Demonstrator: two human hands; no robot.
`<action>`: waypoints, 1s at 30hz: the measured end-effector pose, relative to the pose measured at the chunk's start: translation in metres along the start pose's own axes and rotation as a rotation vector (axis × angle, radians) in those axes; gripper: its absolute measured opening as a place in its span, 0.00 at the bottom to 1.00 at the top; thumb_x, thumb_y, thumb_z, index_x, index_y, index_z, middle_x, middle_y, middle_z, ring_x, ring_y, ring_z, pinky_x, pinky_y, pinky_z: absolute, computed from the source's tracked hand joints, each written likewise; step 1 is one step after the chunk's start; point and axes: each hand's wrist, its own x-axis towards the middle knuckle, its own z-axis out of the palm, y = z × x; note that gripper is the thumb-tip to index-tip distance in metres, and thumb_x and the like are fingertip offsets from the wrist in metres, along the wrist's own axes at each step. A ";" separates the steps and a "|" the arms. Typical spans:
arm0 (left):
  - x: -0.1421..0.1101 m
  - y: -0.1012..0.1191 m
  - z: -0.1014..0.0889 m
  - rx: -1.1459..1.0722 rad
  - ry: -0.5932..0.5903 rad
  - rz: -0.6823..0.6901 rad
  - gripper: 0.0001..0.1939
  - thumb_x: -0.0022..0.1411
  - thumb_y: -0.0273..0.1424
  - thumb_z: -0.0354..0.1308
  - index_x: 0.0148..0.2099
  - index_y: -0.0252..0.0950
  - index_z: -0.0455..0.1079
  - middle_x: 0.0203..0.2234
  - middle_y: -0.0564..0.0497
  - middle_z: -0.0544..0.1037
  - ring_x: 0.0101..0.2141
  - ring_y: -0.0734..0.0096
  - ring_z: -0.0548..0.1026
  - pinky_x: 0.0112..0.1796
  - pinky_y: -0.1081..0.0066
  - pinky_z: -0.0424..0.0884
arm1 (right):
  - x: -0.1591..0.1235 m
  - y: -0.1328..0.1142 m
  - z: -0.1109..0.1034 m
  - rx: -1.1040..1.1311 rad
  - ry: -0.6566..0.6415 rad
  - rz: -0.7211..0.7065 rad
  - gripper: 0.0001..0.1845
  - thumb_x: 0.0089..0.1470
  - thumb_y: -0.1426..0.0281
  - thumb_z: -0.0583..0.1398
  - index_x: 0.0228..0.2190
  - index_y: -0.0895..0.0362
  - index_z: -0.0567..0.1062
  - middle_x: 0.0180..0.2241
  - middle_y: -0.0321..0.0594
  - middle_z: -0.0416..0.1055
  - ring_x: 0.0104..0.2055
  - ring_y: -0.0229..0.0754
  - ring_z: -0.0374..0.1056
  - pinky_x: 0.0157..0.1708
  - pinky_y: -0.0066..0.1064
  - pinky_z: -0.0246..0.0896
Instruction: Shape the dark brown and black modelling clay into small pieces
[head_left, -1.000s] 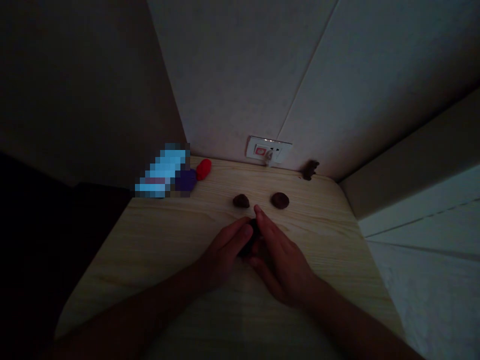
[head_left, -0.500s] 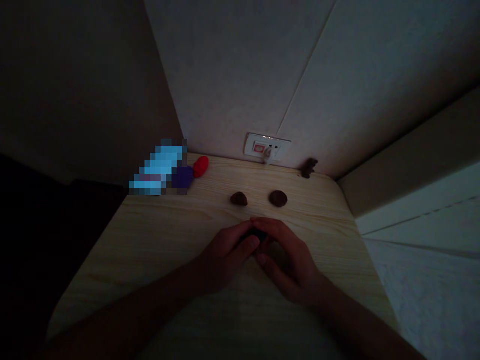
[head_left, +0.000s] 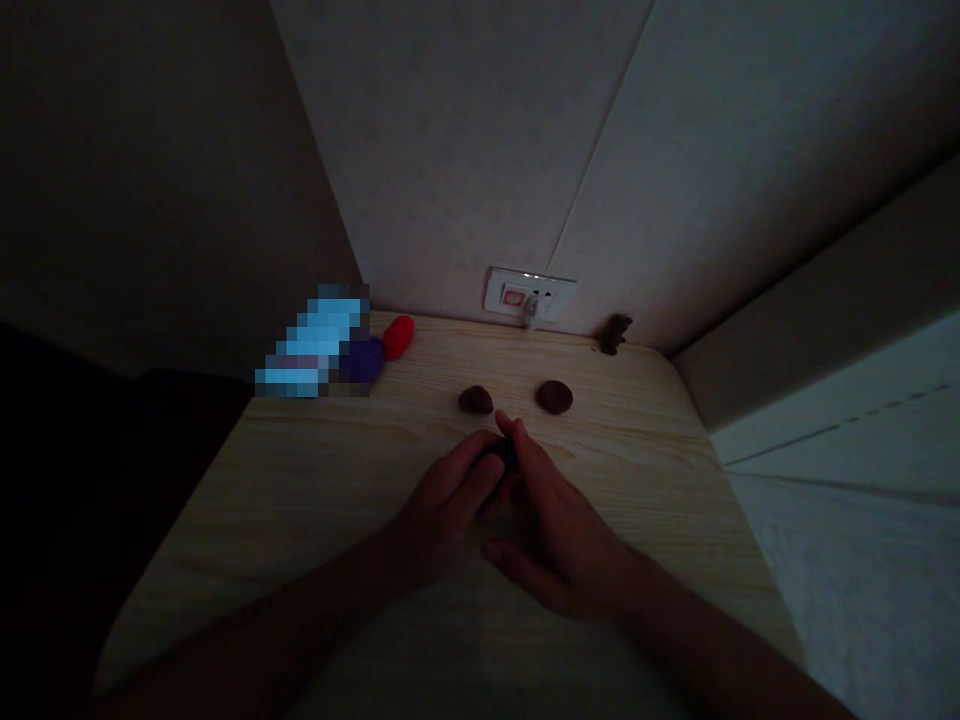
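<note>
My left hand (head_left: pixel 454 505) grips a small dark lump (head_left: pixel 504 455), perhaps modelling clay, between thumb and fingers just above the table. Against the lump's right side rest the straight fingers of my right hand (head_left: pixel 566 525); its thumb stands well apart, so the hand is open. Part of the lump is hidden by my fingers. Just beyond my hands lie a rounded brown lump (head_left: pixel 475 400) and, to its right, a flat brown disc (head_left: pixel 555 397).
Back left on the wooden table (head_left: pixel 315 500) are a red lump (head_left: pixel 399 337), a purple lump (head_left: pixel 364 360) and a pixelated bright object (head_left: pixel 315 340). A small dark brown figure (head_left: pixel 616 334) stands back right. A wall socket (head_left: pixel 530 296) holds a plug.
My right hand has opened: its fingers have straightened against the dark lump and its thumb has moved away, down and left. My left hand keeps its grip. The view has shifted slightly.
</note>
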 end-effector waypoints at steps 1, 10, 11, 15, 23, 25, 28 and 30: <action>0.000 0.001 0.001 -0.003 0.005 -0.003 0.18 0.73 0.47 0.51 0.44 0.36 0.69 0.26 0.55 0.67 0.28 0.72 0.63 0.31 0.71 0.63 | 0.000 0.000 0.001 0.006 0.006 0.000 0.56 0.62 0.68 0.61 0.73 0.57 0.28 0.76 0.55 0.36 0.77 0.54 0.41 0.70 0.52 0.54; -0.001 -0.001 -0.002 0.020 0.043 0.033 0.19 0.72 0.47 0.51 0.45 0.35 0.70 0.27 0.54 0.69 0.28 0.72 0.65 0.32 0.71 0.64 | 0.001 -0.001 -0.004 0.043 -0.003 -0.022 0.52 0.61 0.72 0.61 0.73 0.57 0.35 0.76 0.53 0.37 0.77 0.52 0.40 0.71 0.51 0.52; -0.001 -0.002 -0.003 0.043 0.039 0.041 0.19 0.72 0.47 0.52 0.46 0.35 0.71 0.28 0.54 0.70 0.29 0.71 0.66 0.32 0.71 0.65 | 0.000 -0.001 -0.004 0.063 0.018 -0.017 0.51 0.61 0.72 0.61 0.73 0.56 0.37 0.75 0.53 0.40 0.76 0.53 0.43 0.71 0.51 0.54; 0.001 -0.003 -0.007 0.124 -0.018 0.104 0.17 0.73 0.43 0.53 0.52 0.37 0.73 0.36 0.50 0.76 0.36 0.66 0.72 0.39 0.69 0.69 | -0.002 0.000 -0.004 0.131 0.130 0.022 0.45 0.60 0.72 0.62 0.71 0.54 0.48 0.69 0.54 0.57 0.66 0.54 0.62 0.63 0.51 0.66; 0.000 0.005 -0.009 0.145 -0.134 0.127 0.13 0.72 0.40 0.56 0.47 0.36 0.74 0.39 0.49 0.79 0.40 0.64 0.75 0.43 0.68 0.70 | 0.003 0.000 -0.007 0.140 0.137 -0.029 0.38 0.57 0.73 0.63 0.66 0.53 0.58 0.59 0.52 0.67 0.59 0.53 0.67 0.51 0.43 0.75; -0.001 0.006 -0.009 0.157 -0.128 0.108 0.14 0.71 0.40 0.56 0.48 0.36 0.74 0.39 0.49 0.80 0.40 0.64 0.76 0.43 0.68 0.70 | 0.004 0.001 -0.007 0.117 0.131 -0.026 0.36 0.57 0.74 0.62 0.65 0.54 0.59 0.58 0.52 0.67 0.59 0.53 0.67 0.54 0.44 0.73; -0.001 0.005 -0.009 0.146 -0.120 0.114 0.15 0.71 0.41 0.56 0.49 0.36 0.75 0.38 0.49 0.80 0.39 0.63 0.76 0.42 0.68 0.70 | 0.003 0.002 -0.006 0.096 0.129 -0.028 0.37 0.58 0.73 0.62 0.66 0.53 0.58 0.59 0.52 0.67 0.60 0.54 0.67 0.56 0.47 0.72; 0.000 0.003 -0.009 0.113 -0.107 0.113 0.14 0.72 0.41 0.55 0.47 0.36 0.75 0.37 0.49 0.80 0.39 0.64 0.76 0.41 0.68 0.70 | 0.002 0.002 -0.006 0.091 0.104 -0.025 0.41 0.58 0.72 0.62 0.68 0.53 0.53 0.62 0.53 0.64 0.63 0.55 0.65 0.56 0.47 0.72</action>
